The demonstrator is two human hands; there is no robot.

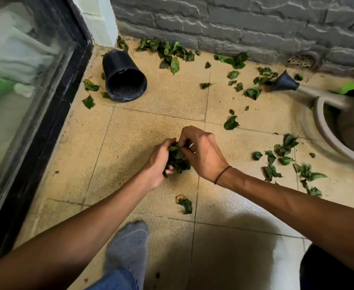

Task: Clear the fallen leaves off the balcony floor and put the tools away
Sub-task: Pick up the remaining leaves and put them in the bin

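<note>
Above the middle of the tan tiled floor [155,114], my left hand [158,162] cups a bunch of green leaves [178,159], fingers curled round it. My right hand [201,152] pinches into the top of the same bunch. Loose green leaves lie scattered along the far wall [167,52], at the right [285,151] and one just below my hands [185,204]. A black plastic pot [123,77] lies on its side at the far left, its mouth facing me.
A beige watering can [327,122] with a dark spout head [285,82] stands at the right edge. A grey stone wall runs along the back, with a drain grate [301,59] at its foot. A black-framed glass door [46,105] bounds the left. My grey-socked foot [128,245] is below.
</note>
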